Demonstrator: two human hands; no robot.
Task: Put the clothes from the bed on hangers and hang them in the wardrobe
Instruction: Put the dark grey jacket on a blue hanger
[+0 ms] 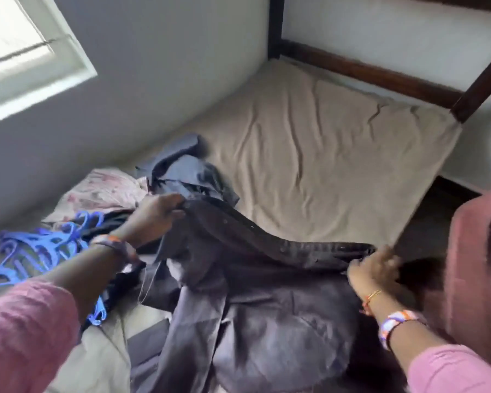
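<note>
A dark grey-brown garment with a buttoned band is stretched above the near edge of the bed. My left hand grips one end of its band, and my right hand pinches the other end. The rest of the cloth hangs down in front of me. A heap of blue plastic hangers lies on the bed at the left, under my left forearm. Behind my left hand sits a pile of blue-grey clothes and a pale floral garment.
The beige mattress stretches far and right, framed by a dark wooden bedstead. A grey wall and a window stand at the left. A pink rounded thing is at the right edge, beside dark floor.
</note>
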